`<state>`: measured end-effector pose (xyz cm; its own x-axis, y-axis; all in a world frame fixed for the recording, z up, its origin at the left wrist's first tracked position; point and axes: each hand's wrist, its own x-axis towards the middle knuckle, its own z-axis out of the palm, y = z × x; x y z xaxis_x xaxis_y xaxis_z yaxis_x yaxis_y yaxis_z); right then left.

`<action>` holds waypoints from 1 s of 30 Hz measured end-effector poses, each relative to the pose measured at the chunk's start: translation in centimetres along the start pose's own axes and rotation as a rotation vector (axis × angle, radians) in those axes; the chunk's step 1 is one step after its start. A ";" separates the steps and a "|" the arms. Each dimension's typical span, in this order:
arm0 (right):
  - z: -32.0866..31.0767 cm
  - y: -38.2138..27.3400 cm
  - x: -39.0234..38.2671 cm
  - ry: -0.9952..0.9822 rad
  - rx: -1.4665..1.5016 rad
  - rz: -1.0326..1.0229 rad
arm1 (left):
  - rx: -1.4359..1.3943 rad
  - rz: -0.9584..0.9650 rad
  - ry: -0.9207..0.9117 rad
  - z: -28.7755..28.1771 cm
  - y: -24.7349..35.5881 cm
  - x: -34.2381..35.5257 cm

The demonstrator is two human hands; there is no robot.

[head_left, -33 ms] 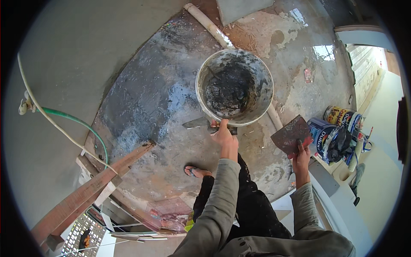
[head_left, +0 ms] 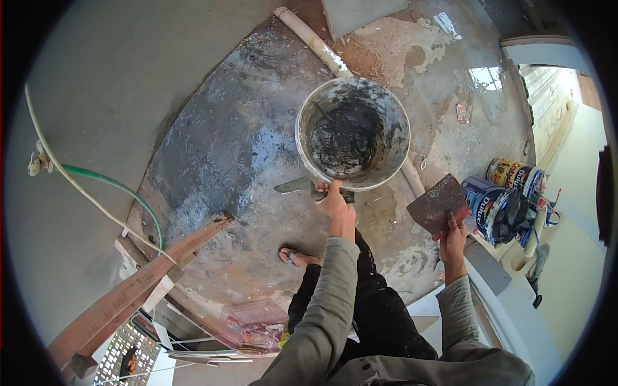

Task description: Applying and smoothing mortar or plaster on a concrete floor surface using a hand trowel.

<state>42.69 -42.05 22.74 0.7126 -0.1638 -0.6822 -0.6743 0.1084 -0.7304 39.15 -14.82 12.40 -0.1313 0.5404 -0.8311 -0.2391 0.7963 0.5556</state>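
A whitish bucket (head_left: pixel 398 138), its inside smeared with dark grey mortar, hangs in front of me. My left hand (head_left: pixel 335 204) is closed on its near rim. The same hand also grips a trowel (head_left: pixel 293 186), whose blade sticks out to the left and whose dark handle lies under the fingers. Off to the right, my right hand (head_left: pixel 454 235) is closed around the lower right edge of a square, dark reddish flat board (head_left: pixel 432 204), stained with mortar. The board is apart from the bucket.
Beyond the bucket lies a whitish pipe (head_left: pixel 311 40) on the stained floor (head_left: pixel 212 141). Paint buckets (head_left: pixel 481 199) stand at the right. A wooden beam (head_left: pixel 138 275) slants in from the lower left, near a green hose (head_left: pixel 119 183). My sandalled foot (head_left: pixel 299 258) is below the bucket.
The bucket's far rim sits very slightly nearer to me. Both hands keep their holds.
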 end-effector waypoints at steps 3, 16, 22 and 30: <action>-1.4 0.7 -0.5 0.042 -0.006 0.036 | -0.006 0.044 -0.052 -3.7 -2.5 3.8; -1.3 -8.4 -0.8 0.098 0.198 -0.140 | 0.257 0.148 -0.175 -6.3 8.7 15.2; 1.3 -22.4 8.1 0.014 -0.124 -0.294 | 0.545 0.155 -0.311 -3.0 11.3 11.9; 13.4 -23.7 44.6 -0.399 -1.347 -0.918 | 1.086 0.543 -0.280 5.7 8.9 5.7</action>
<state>93.01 -38.74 9.18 0.7959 0.5733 -0.1948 0.4416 -0.7697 -0.4611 41.77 -3.08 12.78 0.2776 0.8028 -0.5277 0.7178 0.1918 0.6693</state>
